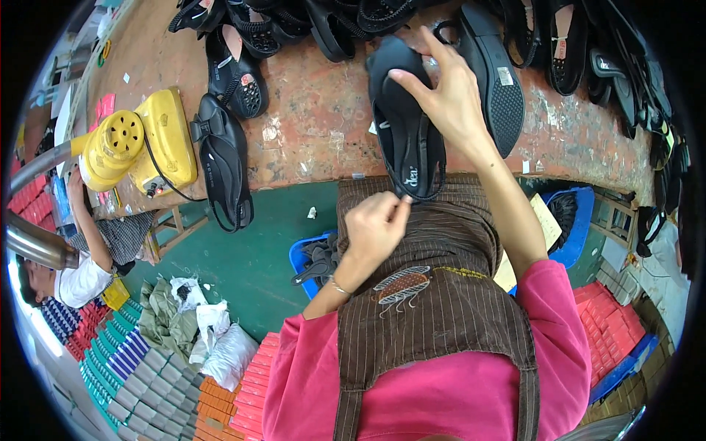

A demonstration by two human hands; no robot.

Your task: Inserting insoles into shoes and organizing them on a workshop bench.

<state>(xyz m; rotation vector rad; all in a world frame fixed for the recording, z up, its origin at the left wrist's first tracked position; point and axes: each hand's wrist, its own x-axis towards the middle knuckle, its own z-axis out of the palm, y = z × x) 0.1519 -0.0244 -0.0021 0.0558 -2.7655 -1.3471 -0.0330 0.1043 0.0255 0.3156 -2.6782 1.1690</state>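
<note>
A black slingback sandal (403,125) lies on the worn reddish workbench (316,117), its heel end over the bench's near edge. My right hand (445,92) grips the sandal's toe end from the right, fingers spread over it. My left hand (376,224) is pinched on the sandal's thin heel strap just below the bench edge, above my brown striped apron (434,294).
Several more black sandals line the bench's far side and right end, and one (224,165) lies left of mine. A yellow machine (136,143) stands at the left. Blue crates (305,257) with sandals, stacked boxes (147,367) and a seated person (81,257) are below.
</note>
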